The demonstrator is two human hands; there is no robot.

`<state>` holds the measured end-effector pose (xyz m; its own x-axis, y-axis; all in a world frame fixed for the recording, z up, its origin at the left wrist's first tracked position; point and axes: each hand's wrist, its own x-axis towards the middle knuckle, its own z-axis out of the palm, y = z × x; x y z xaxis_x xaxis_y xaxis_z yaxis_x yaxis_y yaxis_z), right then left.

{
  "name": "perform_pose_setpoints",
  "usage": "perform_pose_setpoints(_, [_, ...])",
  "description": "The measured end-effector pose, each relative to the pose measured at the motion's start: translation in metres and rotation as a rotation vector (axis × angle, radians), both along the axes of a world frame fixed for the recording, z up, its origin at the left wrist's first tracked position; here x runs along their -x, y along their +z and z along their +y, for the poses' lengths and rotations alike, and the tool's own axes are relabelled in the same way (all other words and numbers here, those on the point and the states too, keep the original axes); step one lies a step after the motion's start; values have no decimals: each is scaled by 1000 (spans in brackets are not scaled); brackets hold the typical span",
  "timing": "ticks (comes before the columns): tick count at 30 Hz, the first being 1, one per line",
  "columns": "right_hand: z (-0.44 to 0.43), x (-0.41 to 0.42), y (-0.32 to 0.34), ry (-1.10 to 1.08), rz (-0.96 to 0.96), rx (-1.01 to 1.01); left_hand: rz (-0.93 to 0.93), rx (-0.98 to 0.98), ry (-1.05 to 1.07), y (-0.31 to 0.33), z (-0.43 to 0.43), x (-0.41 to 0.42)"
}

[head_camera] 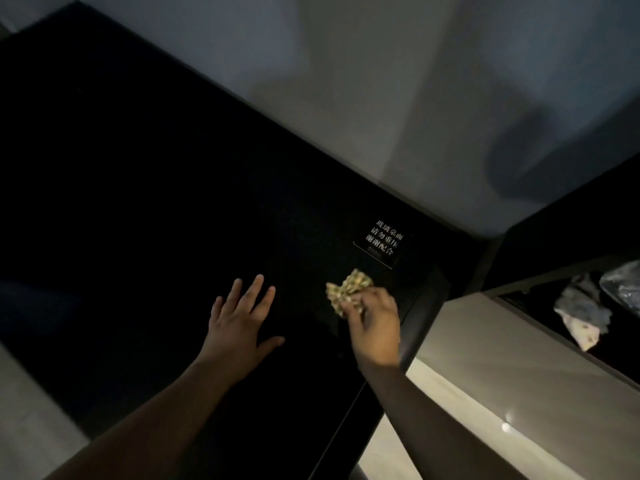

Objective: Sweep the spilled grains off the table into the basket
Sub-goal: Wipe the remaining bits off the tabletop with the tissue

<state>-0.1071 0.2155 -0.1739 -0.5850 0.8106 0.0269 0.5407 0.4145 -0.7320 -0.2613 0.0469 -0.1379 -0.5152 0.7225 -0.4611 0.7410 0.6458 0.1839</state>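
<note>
Nearby, a basket point(478, 341) — right hand point(375, 323) grips wad point(349, 289).

Left hand point(239, 323) lies flat, fingers spread; right hand point(375, 323) is curled, pinching.

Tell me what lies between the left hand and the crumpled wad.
Head view: only bare black table between left hand and the wad the right hand grips; too dim to show specks.

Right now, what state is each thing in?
Left hand: open, fingers spread, over the table.
Right hand: grips the cloth.
Cloth: crumpled, near the table's right edge.
Sign: on the table, beyond the cloth.
Basket: open, beside the table, holding crumpled paper and plastic.
Grains: none visible; too dark to tell.
</note>
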Motion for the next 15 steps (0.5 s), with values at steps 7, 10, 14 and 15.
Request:
perform_pose_setpoints(7, [51, -4, 26, -270, 87, -31, -6, 40, -2, 2, 0, 4])
perform_pose_setpoints(10, [74, 0, 16, -264, -36, 16, -5, 27, -11, 2, -1, 3])
perform_pose_setpoints(14, [37, 6, 2, -200, -52, -19, -64, -14, -27, 8, -5, 8])
perform_pose_setpoints(15, [18, 5, 1, -164, -45, -38, -93, -47, -24, 12, -8, 10])
